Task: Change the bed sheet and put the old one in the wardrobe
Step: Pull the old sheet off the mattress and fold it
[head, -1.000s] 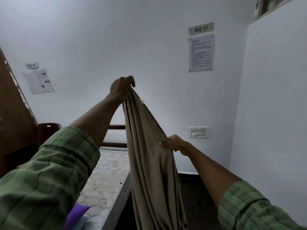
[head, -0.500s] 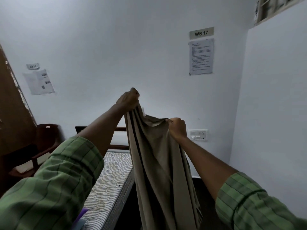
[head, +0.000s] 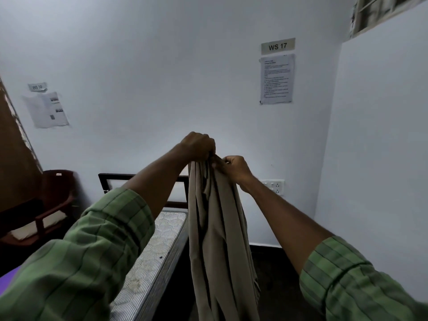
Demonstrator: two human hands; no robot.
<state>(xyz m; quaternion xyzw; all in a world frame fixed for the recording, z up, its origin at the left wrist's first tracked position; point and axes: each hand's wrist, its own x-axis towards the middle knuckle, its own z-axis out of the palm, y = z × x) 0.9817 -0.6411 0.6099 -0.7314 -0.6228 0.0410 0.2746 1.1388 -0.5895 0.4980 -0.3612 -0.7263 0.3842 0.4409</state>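
Fingers of the left hand (head: pixel 198 145) are curled tight round the top edge of the beige sheet (head: pixel 216 230); the right hand (head: pixel 232 167) pinches the same edge just beside it, knuckles almost touching the left's. Both hands are raised in front of the white wall (head: pixel 162 77).

Sheet hangs in long vertical folds from the two hands, off the bed and beside the bare mattress (head: pixel 157 246), its lower end out of view below. Mattress is uncovered (quilted top, striped side), so the bed looks stripped. Wardrobe: not identifiable with certainty from here; a brown panel (head: pixel 14 147) at far left may be part of it.

Judgement: step in hand is folding the sheet, two corners brought together at the top.

Notes for doing it well:
- Match the corners edge to edge before passing both to one hand; a mismatch now would skew every later fold.
- Keep the hands high so the cloth hangs free and gravity pulls the creases straight.
- Run the free hand down the doubled edge to find the fold's low point, then lift that up to halve again.
- Watch the bottom end (unseen): it may drag on the dark floor (head: pixel 273 258).
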